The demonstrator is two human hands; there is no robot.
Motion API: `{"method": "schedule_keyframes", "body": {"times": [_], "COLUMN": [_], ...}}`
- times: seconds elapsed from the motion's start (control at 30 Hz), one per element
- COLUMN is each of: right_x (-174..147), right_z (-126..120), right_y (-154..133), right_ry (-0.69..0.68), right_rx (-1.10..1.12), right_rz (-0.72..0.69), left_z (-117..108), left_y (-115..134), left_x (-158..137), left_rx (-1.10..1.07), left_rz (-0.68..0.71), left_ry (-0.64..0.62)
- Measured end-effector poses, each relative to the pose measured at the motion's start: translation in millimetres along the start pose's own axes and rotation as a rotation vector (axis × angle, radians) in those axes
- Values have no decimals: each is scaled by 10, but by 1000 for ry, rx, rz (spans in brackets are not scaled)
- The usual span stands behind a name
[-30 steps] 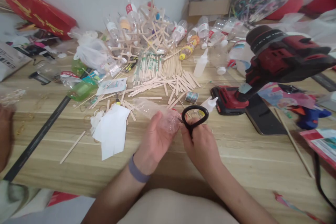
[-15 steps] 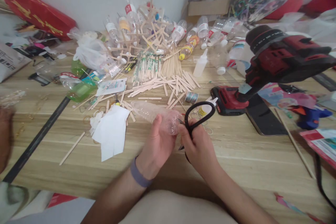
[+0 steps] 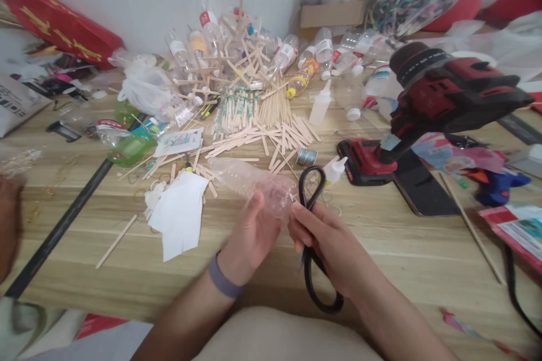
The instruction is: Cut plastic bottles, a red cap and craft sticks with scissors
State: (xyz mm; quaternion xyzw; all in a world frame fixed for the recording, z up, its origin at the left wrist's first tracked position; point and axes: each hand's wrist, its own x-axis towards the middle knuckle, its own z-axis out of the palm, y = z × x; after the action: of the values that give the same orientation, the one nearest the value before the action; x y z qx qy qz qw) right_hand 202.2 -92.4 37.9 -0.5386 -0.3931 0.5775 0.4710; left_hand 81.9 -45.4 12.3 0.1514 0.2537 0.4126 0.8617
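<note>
My left hand (image 3: 258, 234) is wrapped round the base of a clear plastic bottle (image 3: 245, 177), which lies on its side above the table with its narrower end to the left. In my right hand (image 3: 326, 231) is a pair of scissors with black loop handles (image 3: 315, 279), gripped near the pivot. The scissors' tip is at the bottle's base. My fingers hide most of the blades. Just beyond the right hand are a small white squeeze bottle (image 3: 335, 170) and a spool of thread (image 3: 307, 157).
A red and black cordless drill (image 3: 449, 90) stands at the right beside a phone (image 3: 425, 183). Wooden sticks (image 3: 241, 141), a stick structure (image 3: 245, 56) and several plastic bottles crowd the back. White paper (image 3: 182, 214) lies left. Another person's hand (image 3: 9, 225) shows at the left edge.
My right hand has turned the scissors: the handles, earlier spread with one loop up to the right, are now closer together, one loop hanging below the hand. The bottle has stayed nearly in place.
</note>
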Motion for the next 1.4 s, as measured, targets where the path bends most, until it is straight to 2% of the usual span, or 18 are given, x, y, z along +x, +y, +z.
{"method": "schedule_keyframes", "body": {"times": [0.07,0.17,0.23,0.27,0.43,0.73,0.87,1.0,1.07,1.2,1.3,1.4], "right_x": [24,63,81,88,106,102,122,137,126,77,39,-9], "right_z": [-50,-101,-113,-114,-118,-191,-228,-213,-182,-113,-88,-90], "right_y": [48,147,193,206,199,144,141,209,236,205,123,14], "right_ry": [141,415,494,503,526,527,537,547,523,420,352,226], "right_rx": [-308,-775,-959,-1006,-1051,-1146,-1249,-1112,-974,-720,-559,-337], "right_rz": [-226,-639,-821,-870,-927,-1019,-1011,-978,-880,-600,-478,-269], "left_z": [0,-6,-9,-8,4,23,34,30,29,45,63,73], "left_y": [-11,-34,-41,-42,-25,-10,-7,-24,-38,-62,-70,-58], "left_x": [8,20,22,21,15,-17,-24,-35,-43,-56,-52,-42], "left_rx": [-16,2,3,-3,-25,-5,-20,8,30,58,95,174], "left_rz": [84,100,110,110,45,50,27,43,74,131,170,181], "left_ry": [18,17,27,39,98,73,83,55,44,5,-33,-61]}}
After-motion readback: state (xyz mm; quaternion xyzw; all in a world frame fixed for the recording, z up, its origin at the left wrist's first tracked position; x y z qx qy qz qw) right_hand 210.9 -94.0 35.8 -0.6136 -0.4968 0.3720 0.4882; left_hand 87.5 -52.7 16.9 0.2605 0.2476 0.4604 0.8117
